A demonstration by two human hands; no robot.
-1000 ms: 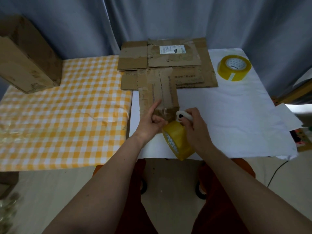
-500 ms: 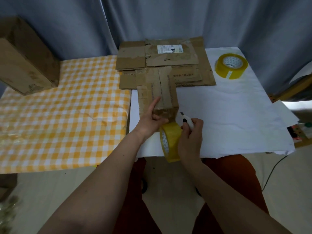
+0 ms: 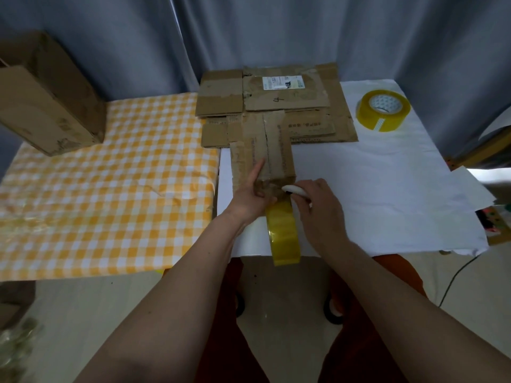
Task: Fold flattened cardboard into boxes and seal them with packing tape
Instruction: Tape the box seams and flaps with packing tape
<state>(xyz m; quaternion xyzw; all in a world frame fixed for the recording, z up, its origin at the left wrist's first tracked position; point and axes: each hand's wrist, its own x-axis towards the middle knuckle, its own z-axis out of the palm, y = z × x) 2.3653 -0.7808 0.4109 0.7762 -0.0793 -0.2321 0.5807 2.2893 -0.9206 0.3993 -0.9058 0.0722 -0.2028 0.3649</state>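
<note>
Head view: nearest us, our two bare forearms reach forward over dark red trousers [image 3: 367, 341] and a pale floor. A roll of yellow packing tape [image 3: 283, 234] stands on edge at the near rim of the desk [image 3: 387, 194], its glossy band running up to the small folded box [image 3: 262, 158]. Our left hand [image 3: 253, 196] rests on the near end of that box, forefinger stretched flat along the top, the other fingers curled at the taped end; whether that grip pinches the tape we cannot tell. Our right hand [image 3: 318, 200] has its grip closed around a small white cutter [image 3: 294, 190], whose tip sits at the tape just beside the box's near corner.

The box is narrow, of worn brown cardboard, with a seam down the middle of its top. It lies on a white sheet covering the right part of the desk. To the left is a yellow-and-white checked cloth [image 3: 96, 189], slightly wrinkled.

Beyond the box lies a stack of flattened cardboard [image 3: 276, 106], the top piece bearing a white label. A second tape roll [image 3: 383, 110] lies flat to the right. At far left sits a large brown carton [image 3: 47, 100]; its contents are hidden. Grey curtains [image 3: 276, 31] hang behind.
</note>
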